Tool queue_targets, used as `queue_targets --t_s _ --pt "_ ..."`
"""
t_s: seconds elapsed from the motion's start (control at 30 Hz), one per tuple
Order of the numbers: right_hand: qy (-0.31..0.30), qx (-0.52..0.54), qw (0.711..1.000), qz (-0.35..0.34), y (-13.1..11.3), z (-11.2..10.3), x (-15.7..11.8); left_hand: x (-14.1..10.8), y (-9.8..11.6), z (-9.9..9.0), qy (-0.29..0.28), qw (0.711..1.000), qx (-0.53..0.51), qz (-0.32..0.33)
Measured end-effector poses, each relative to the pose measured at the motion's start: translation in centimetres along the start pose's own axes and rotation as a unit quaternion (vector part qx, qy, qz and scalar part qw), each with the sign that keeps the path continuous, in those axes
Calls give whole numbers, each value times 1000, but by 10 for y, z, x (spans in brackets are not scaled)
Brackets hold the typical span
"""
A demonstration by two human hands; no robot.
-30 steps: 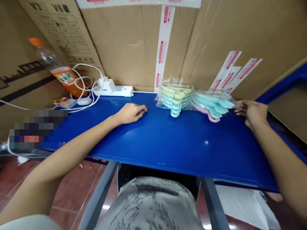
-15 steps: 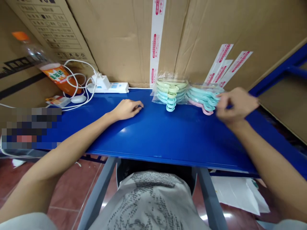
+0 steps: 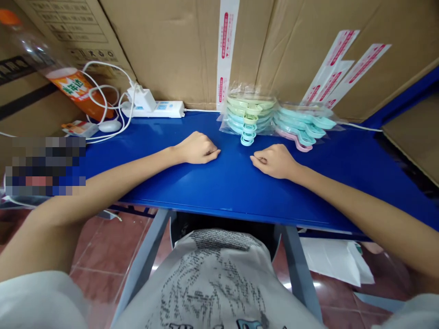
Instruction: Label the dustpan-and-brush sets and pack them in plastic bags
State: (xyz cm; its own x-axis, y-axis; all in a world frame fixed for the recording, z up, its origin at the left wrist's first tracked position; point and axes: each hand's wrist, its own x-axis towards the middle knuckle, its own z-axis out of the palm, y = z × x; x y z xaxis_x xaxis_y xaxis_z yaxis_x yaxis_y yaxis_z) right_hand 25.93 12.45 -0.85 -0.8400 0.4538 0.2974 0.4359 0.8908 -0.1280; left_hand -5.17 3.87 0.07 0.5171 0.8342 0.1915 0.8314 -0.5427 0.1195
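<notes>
My left hand [image 3: 198,148] rests on the blue tabletop [image 3: 212,187], curled into a loose fist with nothing showing in it. Opposite it, my right hand [image 3: 274,161] is also closed on the table, its fingers folded and no object visible in them. Just behind the hands lies a stack of pale green and light blue curved plastic pieces with small looped ends [image 3: 250,114], in clear bags. To its right, a second bagged stack of light blue and pink pieces [image 3: 297,125] sits near my right hand. Neither hand touches the stacks.
A white power strip [image 3: 168,108] with a plug and looped white cable lies at the back left. Beside it an orange drink bottle [image 3: 73,89] leans against cardboard [image 3: 171,45]. A white rounded gadget [image 3: 109,126] lies near the cable. Blue frame bars [image 3: 408,100] stand at right.
My right hand has moved left, away from the blue and pink stack, and come down onto the table. My left hand has closed more and shifted slightly right. The camera view has tilted.
</notes>
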Motion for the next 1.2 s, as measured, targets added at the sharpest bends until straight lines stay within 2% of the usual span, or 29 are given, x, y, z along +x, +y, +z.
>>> queue_targets --t_s 0.17,0.33,0.5,1.2 --pt "-42 -51 998 18 -11 -2 16 21 3 9 24 999 31 -14" --pt "-58 -59 996 34 -20 -6 15 8 5 6 55 996 63 15" --pt "-72 -55 995 37 -21 -9 10 6 5 0 32 994 91 41" --pt "-40 -26 999 10 -14 -6 8 8 6 1 35 992 116 42"
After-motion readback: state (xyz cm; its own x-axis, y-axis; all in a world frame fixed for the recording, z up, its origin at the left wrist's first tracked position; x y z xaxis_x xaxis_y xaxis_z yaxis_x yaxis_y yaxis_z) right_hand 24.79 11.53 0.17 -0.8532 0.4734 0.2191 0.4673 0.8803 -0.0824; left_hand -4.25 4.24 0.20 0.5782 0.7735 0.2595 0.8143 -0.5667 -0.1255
